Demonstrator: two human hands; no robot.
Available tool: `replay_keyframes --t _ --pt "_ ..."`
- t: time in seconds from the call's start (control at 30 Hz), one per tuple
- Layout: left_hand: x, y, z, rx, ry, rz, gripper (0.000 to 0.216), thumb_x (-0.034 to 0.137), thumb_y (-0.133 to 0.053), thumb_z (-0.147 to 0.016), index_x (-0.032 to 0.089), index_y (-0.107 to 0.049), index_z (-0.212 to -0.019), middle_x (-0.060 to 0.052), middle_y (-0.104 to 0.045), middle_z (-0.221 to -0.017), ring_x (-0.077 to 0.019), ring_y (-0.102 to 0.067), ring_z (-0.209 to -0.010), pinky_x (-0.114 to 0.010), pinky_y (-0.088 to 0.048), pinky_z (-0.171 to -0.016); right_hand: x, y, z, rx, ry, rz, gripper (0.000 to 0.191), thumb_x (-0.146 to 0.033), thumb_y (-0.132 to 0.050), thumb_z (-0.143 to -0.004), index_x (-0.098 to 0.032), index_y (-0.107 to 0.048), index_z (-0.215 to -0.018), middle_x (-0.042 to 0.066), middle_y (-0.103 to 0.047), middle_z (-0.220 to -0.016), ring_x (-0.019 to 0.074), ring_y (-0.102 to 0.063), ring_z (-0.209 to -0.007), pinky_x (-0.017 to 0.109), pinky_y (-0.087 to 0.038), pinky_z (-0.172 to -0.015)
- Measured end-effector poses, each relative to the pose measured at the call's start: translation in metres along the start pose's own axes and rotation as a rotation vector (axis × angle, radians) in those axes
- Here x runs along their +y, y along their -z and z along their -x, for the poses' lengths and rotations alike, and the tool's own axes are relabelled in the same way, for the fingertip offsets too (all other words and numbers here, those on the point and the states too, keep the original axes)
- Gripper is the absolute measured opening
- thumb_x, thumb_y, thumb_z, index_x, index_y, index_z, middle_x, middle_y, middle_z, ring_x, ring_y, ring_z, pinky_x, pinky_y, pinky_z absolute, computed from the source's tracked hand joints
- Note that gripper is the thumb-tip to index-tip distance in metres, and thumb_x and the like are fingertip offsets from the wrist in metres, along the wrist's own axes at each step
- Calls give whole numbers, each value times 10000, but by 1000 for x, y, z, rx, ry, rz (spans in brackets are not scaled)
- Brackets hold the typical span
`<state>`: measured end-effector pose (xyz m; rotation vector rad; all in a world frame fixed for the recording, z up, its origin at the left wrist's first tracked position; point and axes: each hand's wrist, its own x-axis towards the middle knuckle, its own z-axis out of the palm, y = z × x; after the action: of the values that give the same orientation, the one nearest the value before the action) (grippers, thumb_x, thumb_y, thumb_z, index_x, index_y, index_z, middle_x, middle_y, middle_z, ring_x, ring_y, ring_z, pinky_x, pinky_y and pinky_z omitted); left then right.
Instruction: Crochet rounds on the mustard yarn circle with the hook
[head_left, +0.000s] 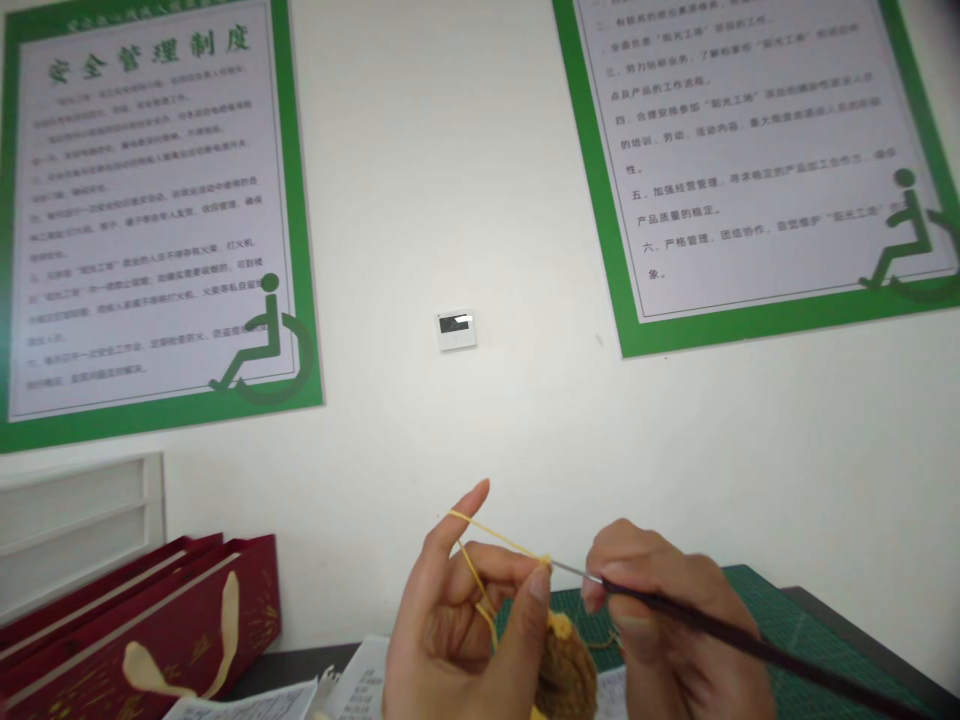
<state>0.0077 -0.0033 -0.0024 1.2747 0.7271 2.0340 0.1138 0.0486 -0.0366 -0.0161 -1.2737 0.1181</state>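
My left hand (480, 610) pinches a brown and yellow crocheted piece (568, 670) between thumb and fingers, its index finger raised. Yellow yarn (499, 535) loops over that raised finger and runs to the stitch at the fingertips. In my right hand (667, 610) is a crochet hook (697, 618) with a dark handle and a thin metal shaft. The hook's tip meets the yellow stitch by my left thumb. The lower part of the crocheted piece is cut off by the frame.
Dark red gift bags (225, 620) with cream handles stand at the lower left. A green cutting mat (802, 630) lies behind my right hand, and printed papers (364, 680) lie left of my left hand. Green-framed posters (304, 250) and a small white wall panel (456, 331) are on the wall.
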Motion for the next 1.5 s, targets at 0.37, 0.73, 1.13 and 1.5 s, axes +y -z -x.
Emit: replay_keyframes --t 0.37,0.73,1.13,1.5 --pt "0 13 -13 -165 164 99 434 190 -943 -693 205 -815 -1108 -21 -748 -646 -124 -640 -597 -190 -488 -580 -4 1 -12 -15 -811 -568 354 -464 -600 -1022 -203 -580 -782 -28 -555 -662 103 -473 -568 228 -413 -571" --pt "-3 10 -11 -168 279 203 448 230 -997 -623 231 -849 -1046 -33 -765 -723 -145 -680 -705 -211 -543 -684 5 0 -1 -89 -491 -448 51 -256 -655 -1015 -292 -687 -1030 2 -743 -992 135 -701 -899 233 -579 -766" --pt "-9 7 -8 -58 221 257 468 170 -985 -626 221 -837 -1067 -15 -755 -696 -140 -691 -680 -215 -566 -679 -1 2 -7 -112 -60 9 227 -104 -658 -942 -284 -707 -1071 41 -772 -901 197 -744 -811 325 -643 -673" --pt "4 5 -7 -274 588 474 534 111 -982 -571 187 -859 -1085 -5 -721 -691 -117 -682 -603 -214 -533 -625 0 0 -1 10 -100 -154 80 -309 -701 -968 -327 -757 -1024 29 -716 -887 175 -660 -687 269 -523 -477"
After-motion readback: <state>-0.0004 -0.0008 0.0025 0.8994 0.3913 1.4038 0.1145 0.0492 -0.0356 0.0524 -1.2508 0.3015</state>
